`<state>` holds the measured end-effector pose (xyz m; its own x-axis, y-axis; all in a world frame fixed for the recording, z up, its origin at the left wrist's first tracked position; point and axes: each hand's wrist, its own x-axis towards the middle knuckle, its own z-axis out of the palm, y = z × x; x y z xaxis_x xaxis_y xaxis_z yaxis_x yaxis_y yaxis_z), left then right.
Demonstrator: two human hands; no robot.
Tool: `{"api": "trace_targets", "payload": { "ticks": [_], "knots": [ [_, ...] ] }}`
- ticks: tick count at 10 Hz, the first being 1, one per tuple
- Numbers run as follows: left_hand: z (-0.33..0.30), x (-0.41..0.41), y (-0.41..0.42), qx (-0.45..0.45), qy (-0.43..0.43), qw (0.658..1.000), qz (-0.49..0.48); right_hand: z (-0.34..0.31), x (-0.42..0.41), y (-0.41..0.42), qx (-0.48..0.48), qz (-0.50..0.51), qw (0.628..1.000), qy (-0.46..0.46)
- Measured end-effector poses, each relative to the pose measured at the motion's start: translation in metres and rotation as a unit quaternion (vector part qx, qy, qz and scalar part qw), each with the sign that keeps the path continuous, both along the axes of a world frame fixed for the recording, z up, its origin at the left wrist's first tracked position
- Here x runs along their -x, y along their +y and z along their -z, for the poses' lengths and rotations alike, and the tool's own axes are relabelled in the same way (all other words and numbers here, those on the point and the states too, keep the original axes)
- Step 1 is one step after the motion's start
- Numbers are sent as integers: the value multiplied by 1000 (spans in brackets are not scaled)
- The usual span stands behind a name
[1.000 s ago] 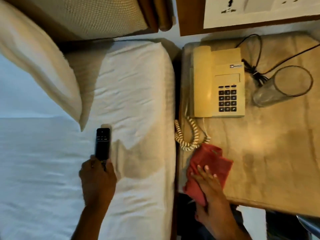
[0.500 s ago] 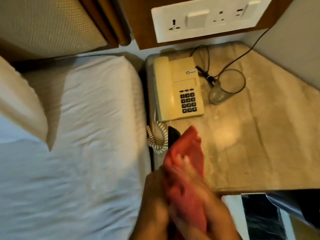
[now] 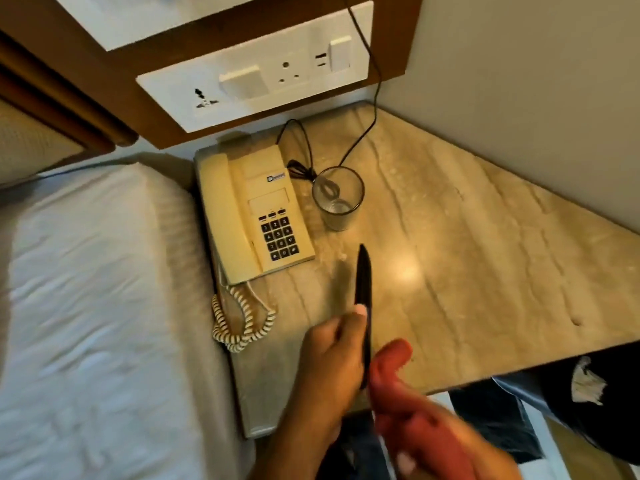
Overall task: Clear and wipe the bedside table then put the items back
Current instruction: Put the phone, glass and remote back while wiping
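Observation:
My left hand point(image 3: 327, 362) grips a slim black remote control point(image 3: 363, 289) edge-on, its tip raised over the front of the marble bedside table point(image 3: 485, 258). Close to the remote's lower end, my right hand point(image 3: 446, 452), blurred by motion, holds a red cloth point(image 3: 394, 382). A cream desk telephone point(image 3: 249, 216) sits at the table's back left, its coiled cord point(image 3: 239, 320) hanging by the front. An empty drinking glass point(image 3: 337, 197) stands just right of the phone.
A bed with white sheets point(image 3: 97, 306) lies to the left of the table. A white socket panel point(image 3: 256, 77) is on the wall behind. A thin black cable point(image 3: 367, 123) runs from above down to the table near the glass. A grey wall point(image 3: 519, 98) bounds the right.
My left hand lifted the remote off the bed and carried it right, over the table's front. My right hand picked the red cloth up from the table. The view swung right.

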<state>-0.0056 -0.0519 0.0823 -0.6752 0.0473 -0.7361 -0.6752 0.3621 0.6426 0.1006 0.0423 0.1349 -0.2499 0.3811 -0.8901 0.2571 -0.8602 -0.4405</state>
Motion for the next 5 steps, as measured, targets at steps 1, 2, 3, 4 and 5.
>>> {"api": "trace_targets", "payload": {
  "ticks": [1, 2, 3, 4, 5],
  "knots": [
    [24, 23, 46, 117, 109, 980, 115, 3, 17, 44, -392, -274, 877, 42],
    [43, 44, 101, 212, 167, 954, 128, 47, 38, 114, -538, -439, 719, 33],
    [62, 69, 137, 306, 191, 923, 135, 121, 54, 150, -573, -585, 572, -50],
    [80, 93, 164, 367, 177, 902, 139, 162, 66, 147, -564, -636, 514, -119],
    [94, 110, 179, 412, 151, 891, 120, 169, 66, 148, -581, -640, 484, -137]
  ]
}}
